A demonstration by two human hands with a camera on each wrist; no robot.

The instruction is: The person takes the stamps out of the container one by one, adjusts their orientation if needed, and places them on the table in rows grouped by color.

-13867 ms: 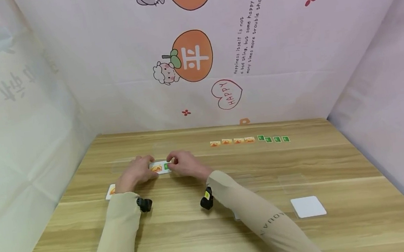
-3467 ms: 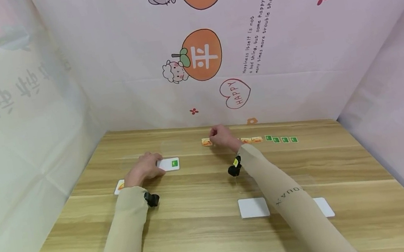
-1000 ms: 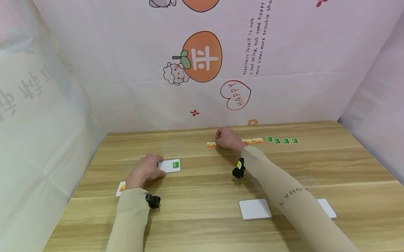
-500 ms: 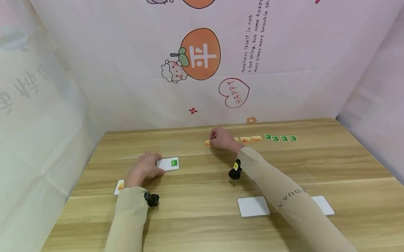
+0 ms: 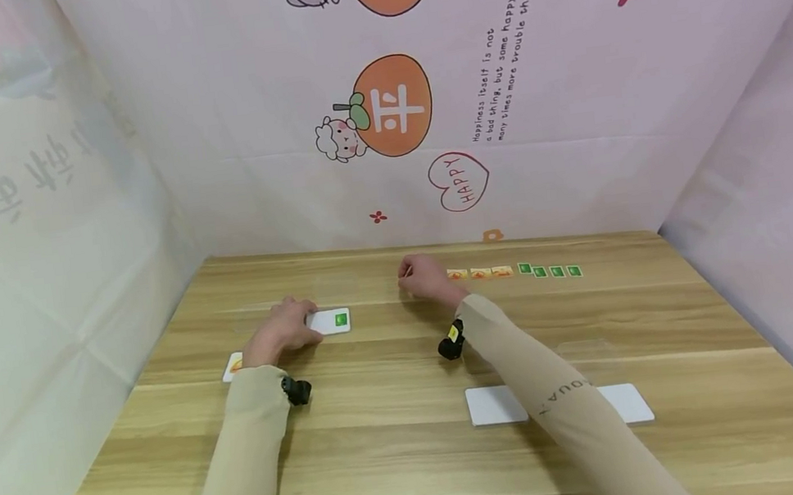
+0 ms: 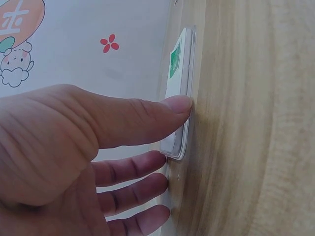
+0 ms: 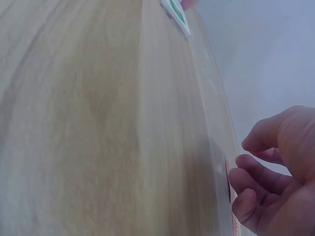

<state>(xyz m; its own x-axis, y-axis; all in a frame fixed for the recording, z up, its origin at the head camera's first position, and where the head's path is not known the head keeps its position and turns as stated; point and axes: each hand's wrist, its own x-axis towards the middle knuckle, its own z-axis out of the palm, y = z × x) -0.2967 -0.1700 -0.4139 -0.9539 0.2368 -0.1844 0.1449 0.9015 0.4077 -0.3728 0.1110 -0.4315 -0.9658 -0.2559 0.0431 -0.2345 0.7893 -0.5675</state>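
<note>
The white card with the green square [image 5: 331,321] lies at the fingertips of the person's left hand [image 5: 280,328], flat on the table. That hand reaches forward, thumb clamped on the card's near edge and fingers on the far side; three fingers reach past its end. The right hand [image 5: 426,277] hovers farther right and slightly deeper, fingers curled, thumb and forefinger drawn close; whether anything is pinched between them cannot be told.

Just right of the right hand runs a row of small orange pieces [image 5: 479,274], then small green pieces [image 5: 557,271]. An orange-marked card [image 5: 232,366] sits beside the left wrist, partly hidden by it. A clear sheet [image 5: 338,288] lies beyond the left fingertips. Nearer the person than the right hand are a blank white card [image 5: 496,405] and a second blank card [image 5: 627,403], the right sleeve [image 5: 559,397] overlapping both.

The wood-grain table [image 5: 366,482] extends under both hands; beyond them rises a pale printed cloth [image 5: 271,197], with cloth on either side too.
</note>
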